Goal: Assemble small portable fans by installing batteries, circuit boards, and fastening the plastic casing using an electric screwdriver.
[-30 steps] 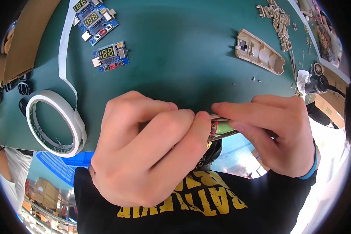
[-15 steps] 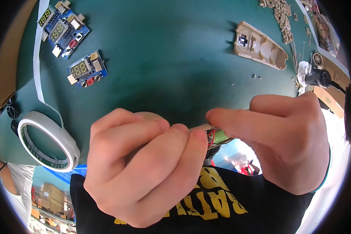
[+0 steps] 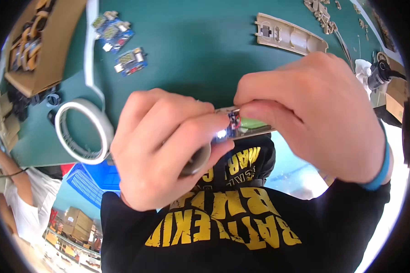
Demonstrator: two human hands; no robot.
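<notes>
In front of my chest, both hands hold a beige plastic casing with open innards. Inside it lie a green battery cell and a small circuit board with red wire near it. A white light shines at the board's end. My left hand wraps the left end, fingertips against the board, and hides most of that end. With thumb and bent fingers, my right hand pinches the casing's right part by the cell. A matching beige casing half lies hollow side up on the green table beyond.
Blue circuit boards with displays lie at the far left. A white tape roll stands nearer, its strip running away. A cardboard box, blue basket and black-handled tool flank the table. Another person sits left.
The view has tilted and shifted, bringing the box and basket further in. My hands have turned the casing so its board shows, and a white light is visible. The right index finger has curled in.
</notes>
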